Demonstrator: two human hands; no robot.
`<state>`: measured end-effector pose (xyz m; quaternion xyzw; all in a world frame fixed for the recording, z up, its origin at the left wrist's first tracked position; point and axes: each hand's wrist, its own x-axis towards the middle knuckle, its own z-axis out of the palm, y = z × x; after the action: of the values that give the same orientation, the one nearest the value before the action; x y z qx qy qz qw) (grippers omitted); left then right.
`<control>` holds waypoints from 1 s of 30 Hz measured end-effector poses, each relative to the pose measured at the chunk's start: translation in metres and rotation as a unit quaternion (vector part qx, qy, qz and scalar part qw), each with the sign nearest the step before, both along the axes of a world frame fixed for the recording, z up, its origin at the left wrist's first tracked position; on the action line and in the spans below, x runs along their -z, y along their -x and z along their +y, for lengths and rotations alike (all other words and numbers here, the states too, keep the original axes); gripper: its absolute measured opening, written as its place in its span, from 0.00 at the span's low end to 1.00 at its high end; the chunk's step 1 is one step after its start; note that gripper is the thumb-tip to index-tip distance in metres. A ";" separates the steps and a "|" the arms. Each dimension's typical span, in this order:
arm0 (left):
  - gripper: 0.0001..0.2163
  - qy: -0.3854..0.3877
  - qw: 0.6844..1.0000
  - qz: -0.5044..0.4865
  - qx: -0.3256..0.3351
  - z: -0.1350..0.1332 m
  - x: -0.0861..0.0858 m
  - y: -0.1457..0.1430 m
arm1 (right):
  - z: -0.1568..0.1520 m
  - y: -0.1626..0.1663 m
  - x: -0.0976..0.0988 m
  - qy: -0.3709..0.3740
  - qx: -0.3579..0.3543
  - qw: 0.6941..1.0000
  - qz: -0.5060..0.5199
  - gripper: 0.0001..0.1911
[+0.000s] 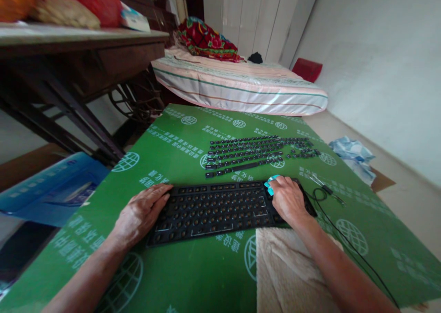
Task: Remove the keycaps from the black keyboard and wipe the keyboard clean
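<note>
A black keyboard with its keycaps off lies on a green printed sheet. My left hand rests flat on the keyboard's left end, fingers stretched out. My right hand is closed over the keyboard's right end, gripping a small light-blue tool. Beyond the keyboard, the removed black keycaps are laid out in rows on the sheet. The keyboard's black cable trails off to the right.
A beige cloth lies at the sheet's near edge. A dark wooden table stands at the left, with a blue box below it. A bed lies behind. Crumpled blue-white plastic sits on the floor, right.
</note>
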<state>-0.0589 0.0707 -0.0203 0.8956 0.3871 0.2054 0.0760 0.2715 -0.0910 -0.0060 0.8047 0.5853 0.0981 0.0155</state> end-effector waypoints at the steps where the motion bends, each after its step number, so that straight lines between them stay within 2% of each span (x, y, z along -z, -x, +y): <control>1: 0.30 0.001 1.000 0.001 0.000 0.000 0.000 0.000 | 0.001 0.001 0.000 -0.003 0.007 1.000 -0.001 0.12; 5: 0.30 -0.002 1.000 0.002 0.003 0.000 0.000 0.000 | 0.002 0.006 0.002 -0.009 0.021 1.000 -0.002 0.10; 14: 0.29 -0.021 1.000 -0.005 0.009 0.003 0.007 0.003 | -0.007 -0.006 0.003 -0.018 -0.028 0.999 0.006 0.13; 21: 0.28 -0.024 1.000 -0.012 0.012 0.000 0.004 0.001 | -0.012 -0.006 0.004 -0.052 -0.114 0.990 0.060 0.16; 30: 0.30 -0.027 1.000 -0.005 0.004 -0.002 0.001 -0.002 | -0.006 -0.010 -0.006 0.022 -0.211 0.977 -0.009 0.12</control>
<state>-0.0572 0.0690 -0.0217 0.8977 0.3779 0.2197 0.0549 0.2813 -0.0969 0.0001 0.6613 0.7441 0.0934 0.0174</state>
